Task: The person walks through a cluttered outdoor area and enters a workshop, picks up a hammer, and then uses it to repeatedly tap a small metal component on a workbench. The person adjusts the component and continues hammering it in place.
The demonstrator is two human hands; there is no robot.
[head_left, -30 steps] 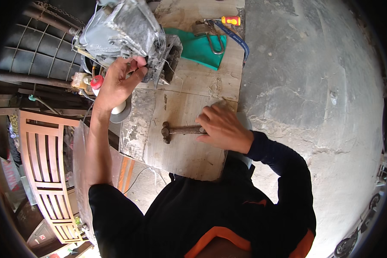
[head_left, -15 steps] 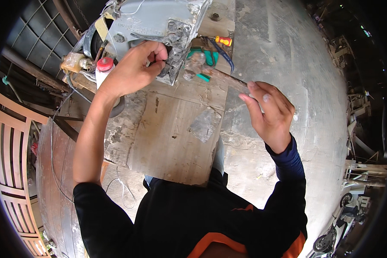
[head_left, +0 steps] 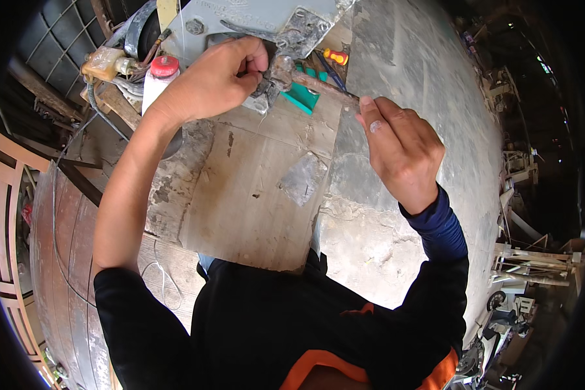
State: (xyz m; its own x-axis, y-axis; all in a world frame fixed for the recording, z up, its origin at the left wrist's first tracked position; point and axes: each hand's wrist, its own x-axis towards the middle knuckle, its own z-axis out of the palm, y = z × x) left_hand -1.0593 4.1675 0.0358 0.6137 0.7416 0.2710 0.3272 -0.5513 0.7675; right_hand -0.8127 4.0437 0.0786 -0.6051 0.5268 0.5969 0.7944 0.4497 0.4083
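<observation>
My right hand (head_left: 403, 146) is wrapped round the end of a worn wooden handle. That hammer (head_left: 322, 84) has a rusty head, which lies against the metal parts beside my left fingertips. My left hand (head_left: 221, 81) is closed in a pinch at the lower edge of a grey metal machine (head_left: 240, 16). Whatever sits between its fingers is hidden. Dirty plates and bolts show on the machine's underside, just beyond the fingers.
Beyond the hammer lie a green piece (head_left: 302, 94) and a screwdriver with a yellow and red handle (head_left: 335, 56). A white bottle with a red cap (head_left: 164, 67) stands by my left wrist. On the wooden board (head_left: 240, 195) rests a grey flat scrap (head_left: 304, 179).
The hammer head has come leftward and up against the machine by my left fingers, and its motion blur has lessened. My right hand has moved slightly up and left. The whole view has shifted.
</observation>
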